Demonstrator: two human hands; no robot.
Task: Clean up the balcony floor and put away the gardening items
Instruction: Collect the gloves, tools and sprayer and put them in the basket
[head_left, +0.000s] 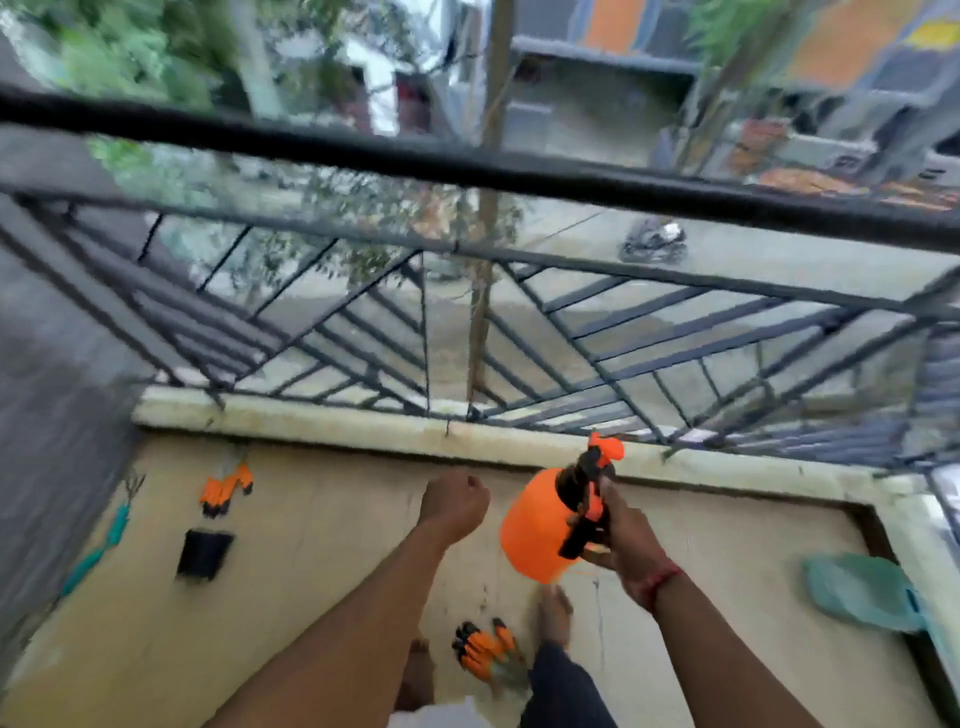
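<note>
- Grips with the right hand (623, 540) the black pump handle of an orange pressure sprayer (535, 525), with fingers curled round the handle.
- Holds the sprayer in the air above the balcony floor (311, 571), tilted, with the orange nozzle tip up and away toward the black metal railing (519, 171) and the tank just left of the right hand.
- Curls the left hand (452, 506) into a closed fist with nothing in it, just left of the sprayer tank and apart from it.
- Wears a red thread band (662, 582) at the right wrist.
- Below and between the two hands, down on the floor: an orange-and-black clawed gardening glove (483, 649), between two bare feet.
- Well to the left of the left hand: a second orange glove (226, 491) close to the low kerb (311, 421), and nearer than it, apart from it, a small black pot (203, 553).
- Further left still, along the grey wall: teal-handled hand tools (117, 525), too blurred to name more closely.
- Right of the right hand, well apart, at the floor's edge: a teal dustpan (857, 590), lying flat.
- Beyond both hands: the pale kerb under the railing, with a street and a thin tree trunk past the bars.
</note>
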